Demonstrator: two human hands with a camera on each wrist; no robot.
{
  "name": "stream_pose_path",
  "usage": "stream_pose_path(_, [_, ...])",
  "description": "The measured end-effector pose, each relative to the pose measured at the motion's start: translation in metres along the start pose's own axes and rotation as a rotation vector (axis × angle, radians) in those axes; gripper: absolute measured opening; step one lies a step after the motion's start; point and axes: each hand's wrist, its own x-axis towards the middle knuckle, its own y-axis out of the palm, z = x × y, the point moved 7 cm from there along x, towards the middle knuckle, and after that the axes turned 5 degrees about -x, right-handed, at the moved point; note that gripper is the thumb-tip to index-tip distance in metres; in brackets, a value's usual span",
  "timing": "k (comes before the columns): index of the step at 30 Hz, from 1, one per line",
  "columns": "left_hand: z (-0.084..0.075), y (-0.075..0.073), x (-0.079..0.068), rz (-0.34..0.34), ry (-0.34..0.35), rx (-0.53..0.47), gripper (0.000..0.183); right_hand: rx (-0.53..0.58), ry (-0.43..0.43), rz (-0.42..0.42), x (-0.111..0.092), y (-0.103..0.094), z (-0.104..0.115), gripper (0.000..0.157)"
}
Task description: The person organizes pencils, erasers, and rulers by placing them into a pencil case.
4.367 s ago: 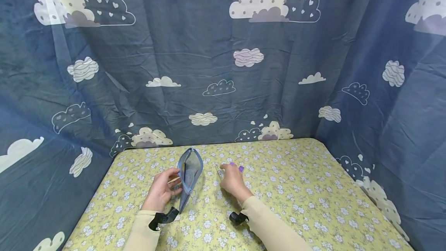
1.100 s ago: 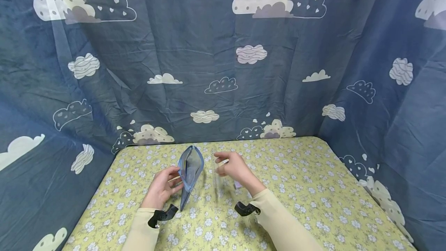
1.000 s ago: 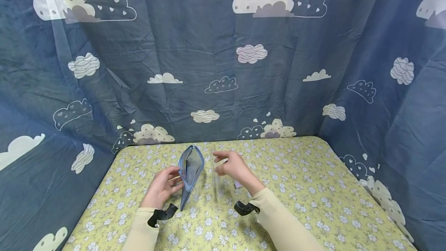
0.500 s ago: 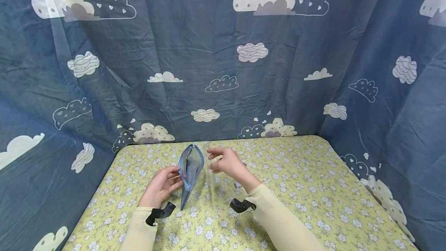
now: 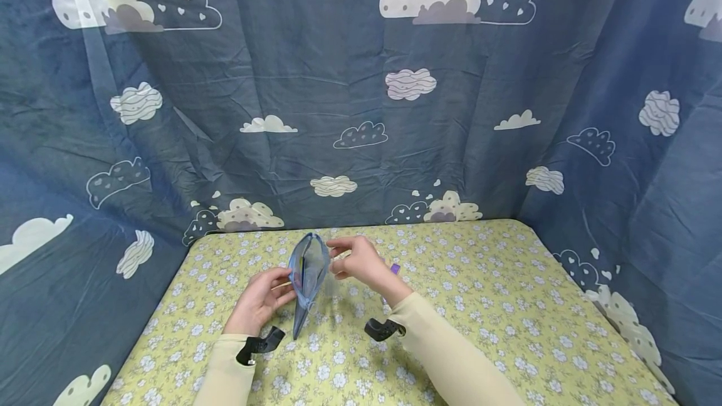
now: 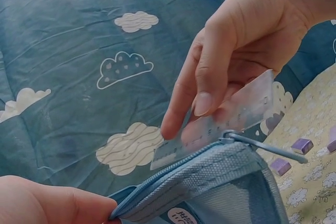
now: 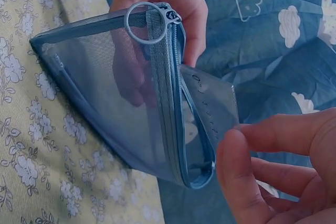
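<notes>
In the head view my left hand [image 5: 261, 298] holds a blue mesh zip pouch [image 5: 319, 268] upright, its mouth unzipped and spread. Its thumb and fingers grip the side of the pouch. My right hand [image 5: 360, 262] is close to the right of the mouth. Between thumb and fingers it pinches a clear plastic ruler [image 6: 251, 98], faintly printed with numbers. In the right wrist view the ruler [image 7: 214, 106] slants across the mouth, partly behind the zipped edge; how far inside it reaches, I cannot tell. A ring zip pull [image 7: 137, 39] hangs at the pouch's corner.
Small purple blocks [image 6: 302, 146] lie on the yellow flowered tablecloth [image 5: 479, 331] beyond my right hand, partly hidden by it in the head view. Something slim with a yellow part [image 5: 302, 265] is inside the pouch. A blue cloud-print curtain [image 5: 316, 99] surrounds the table.
My right hand has lifted the ruler off the table and carried it left to the pouch's mouth. My left hand and the pouch have stayed nearly in place.
</notes>
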Motion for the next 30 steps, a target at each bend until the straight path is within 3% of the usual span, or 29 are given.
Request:
stream_pose_path(15, [0.000, 0.002, -0.002, 0.002, 0.010, -0.009, 0.015, 0.031, -0.001, 0.041, 0.017, 0.018, 0.002, 0.049])
stream_pose_path(30, [0.001, 0.002, 0.000, -0.031, 0.014, 0.051, 0.017, 0.057, 0.039, 0.028, 0.027, 0.028, -0.004, 0.049])
